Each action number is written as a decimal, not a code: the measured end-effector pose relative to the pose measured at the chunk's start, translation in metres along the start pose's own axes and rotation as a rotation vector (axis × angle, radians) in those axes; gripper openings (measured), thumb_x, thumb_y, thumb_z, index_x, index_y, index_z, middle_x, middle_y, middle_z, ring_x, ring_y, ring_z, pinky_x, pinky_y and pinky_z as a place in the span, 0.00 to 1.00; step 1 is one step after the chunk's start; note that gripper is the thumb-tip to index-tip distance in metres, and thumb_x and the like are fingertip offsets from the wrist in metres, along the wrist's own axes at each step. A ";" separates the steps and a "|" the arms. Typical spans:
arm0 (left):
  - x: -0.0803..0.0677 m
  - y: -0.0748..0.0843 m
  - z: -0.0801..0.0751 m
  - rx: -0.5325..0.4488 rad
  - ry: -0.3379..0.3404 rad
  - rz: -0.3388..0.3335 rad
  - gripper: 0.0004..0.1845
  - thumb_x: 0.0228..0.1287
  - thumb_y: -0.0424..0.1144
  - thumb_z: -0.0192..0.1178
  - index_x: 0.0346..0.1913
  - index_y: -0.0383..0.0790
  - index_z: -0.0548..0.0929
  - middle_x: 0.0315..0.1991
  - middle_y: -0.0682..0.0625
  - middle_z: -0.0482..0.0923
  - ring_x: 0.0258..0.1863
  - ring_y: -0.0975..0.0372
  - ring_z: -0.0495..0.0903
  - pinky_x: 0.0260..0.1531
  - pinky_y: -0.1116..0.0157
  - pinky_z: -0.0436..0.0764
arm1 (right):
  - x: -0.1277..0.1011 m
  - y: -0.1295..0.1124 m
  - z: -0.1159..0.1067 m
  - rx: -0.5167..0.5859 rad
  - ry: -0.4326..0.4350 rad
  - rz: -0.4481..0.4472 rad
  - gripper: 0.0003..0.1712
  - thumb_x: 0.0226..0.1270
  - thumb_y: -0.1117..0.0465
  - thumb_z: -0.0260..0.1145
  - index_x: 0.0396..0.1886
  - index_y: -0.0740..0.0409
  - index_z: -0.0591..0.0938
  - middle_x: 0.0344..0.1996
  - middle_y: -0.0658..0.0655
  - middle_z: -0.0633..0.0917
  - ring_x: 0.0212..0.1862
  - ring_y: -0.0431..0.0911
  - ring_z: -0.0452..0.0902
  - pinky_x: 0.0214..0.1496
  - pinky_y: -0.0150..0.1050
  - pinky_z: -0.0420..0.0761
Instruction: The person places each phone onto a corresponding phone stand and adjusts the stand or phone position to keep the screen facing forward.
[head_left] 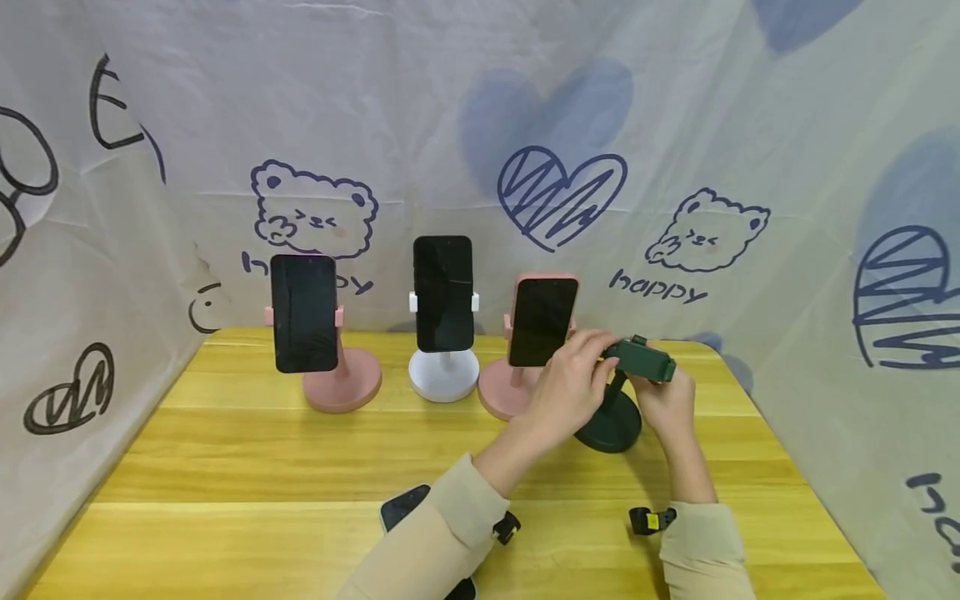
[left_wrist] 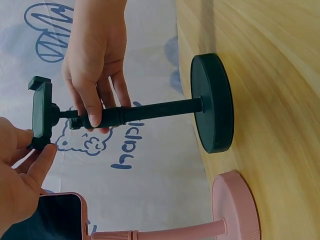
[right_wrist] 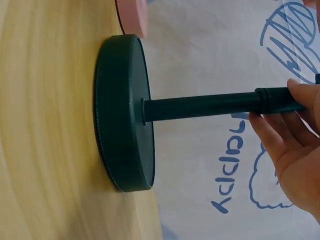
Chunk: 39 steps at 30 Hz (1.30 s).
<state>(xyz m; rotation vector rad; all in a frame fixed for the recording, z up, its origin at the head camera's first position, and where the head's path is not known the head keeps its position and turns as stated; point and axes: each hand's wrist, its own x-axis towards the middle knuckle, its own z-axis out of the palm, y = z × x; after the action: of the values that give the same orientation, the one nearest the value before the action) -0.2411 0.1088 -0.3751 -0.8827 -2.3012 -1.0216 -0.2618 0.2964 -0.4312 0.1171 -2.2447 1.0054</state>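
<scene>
- Wooden table (head_left: 225,467), yellow planks, carried everything.
- Pink stand (head_left: 342,379) stood at 11 o'clock; white stand (head_left: 444,373) at 12; second pink stand (head_left: 501,390) just right of it.
- Dark green stand (head_left: 613,425) rested at 1 o'clock.
- Dark phone (head_left: 403,505) lay flat at 6 o'clock.

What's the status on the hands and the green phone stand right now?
Left hand pinches the clamp of the green stand. Right hand grips its pole. Base on table, clamp empty. Pink stand close beside.

A dark phone (head_left: 402,507) lies on the table, mostly hidden under the left sleeve (head_left: 435,542).
</scene>
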 end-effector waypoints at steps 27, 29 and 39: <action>0.000 0.001 -0.002 -0.030 -0.013 -0.054 0.18 0.74 0.41 0.59 0.64 0.46 0.80 0.61 0.51 0.79 0.54 0.63 0.84 0.51 0.75 0.84 | 0.001 -0.044 -0.070 0.331 -0.110 0.002 0.13 0.69 0.66 0.67 0.51 0.68 0.85 0.44 0.42 0.85 0.41 0.33 0.84 0.40 0.27 0.87; 0.000 0.001 -0.002 -0.030 -0.013 -0.046 0.18 0.74 0.40 0.58 0.63 0.46 0.80 0.61 0.51 0.80 0.54 0.63 0.84 0.50 0.76 0.83 | 0.001 -0.042 -0.070 0.363 -0.124 -0.013 0.13 0.68 0.67 0.68 0.49 0.68 0.86 0.44 0.47 0.85 0.41 0.35 0.85 0.40 0.28 0.87; 0.002 0.001 -0.005 -0.012 -0.033 -0.042 0.17 0.74 0.41 0.58 0.62 0.46 0.80 0.60 0.51 0.81 0.54 0.62 0.85 0.50 0.75 0.84 | 0.001 -0.036 -0.072 0.549 -0.154 -0.019 0.12 0.67 0.74 0.66 0.48 0.67 0.87 0.45 0.54 0.85 0.40 0.37 0.87 0.40 0.32 0.88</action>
<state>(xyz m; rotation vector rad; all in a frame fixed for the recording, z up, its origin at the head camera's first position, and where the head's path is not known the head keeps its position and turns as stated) -0.2413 0.1061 -0.3705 -0.8655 -2.3530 -1.0469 -0.2119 0.3212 -0.3731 0.4648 -2.0339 1.6247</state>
